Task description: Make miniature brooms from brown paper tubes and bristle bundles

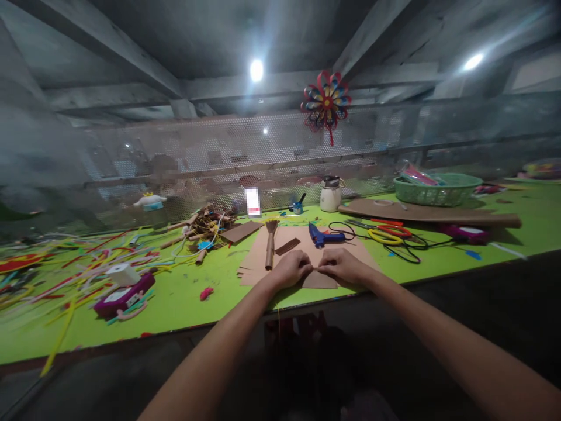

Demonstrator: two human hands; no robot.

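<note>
Close to the table's front edge, my left hand (pixel 293 269) and my right hand (pixel 344 266) face each other with only a small gap between. Both are closed in a pinch at the upper edge of a piece of brown paper (pixel 321 280). Larger brown sheets (pixel 359 248) lie flat beneath. A rolled brown paper tube (pixel 270 248) with a frayed top rests left of my hands. Beside it is a small brown paper strip (pixel 287 246). Just beyond my right hand lies a blue glue gun (pixel 326 236).
Scissors (pixel 388 234) and black cable lie to the right, near a purple power strip (pixel 467 234). Another purple power strip (pixel 125 295) sits left among coloured stems. At the back stand a cream jug (pixel 331 196), a green basket (pixel 438 188) and a heap of brown scraps (pixel 210 225).
</note>
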